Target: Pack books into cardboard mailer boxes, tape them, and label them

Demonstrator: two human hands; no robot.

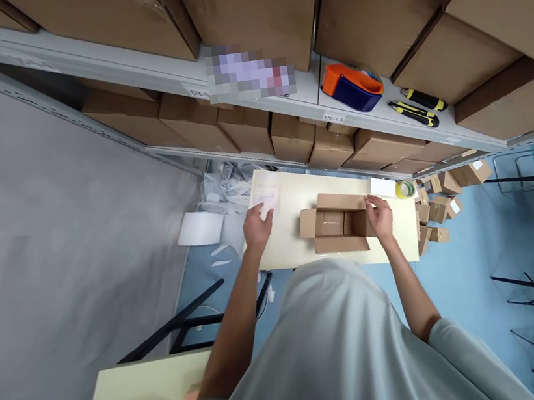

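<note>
An open cardboard box (336,245) sits on the pale yellow table (294,255), its flaps folded outward and no contents visible inside. At the box's right end, my right hand (380,216) has its fingers closed at the edge of the cardboard, covering part of the flap there. My left hand (257,229) is over the table's left end, with thumb and fingers apart. Just beyond its fingertips lies a thin, pinkish-white translucent sheet or packet (267,193). Whether the left fingertips touch it is hard to make out.
A white box (383,187) and a roll of tape (404,190) lie at the table's back right. Overhead, a shelf (302,93) carries cartons, an orange-and-blue tape dispenser (353,88) and utility knives (414,114). Small boxes (438,210) are heaped at right; plastic wrapping (228,185) at left.
</note>
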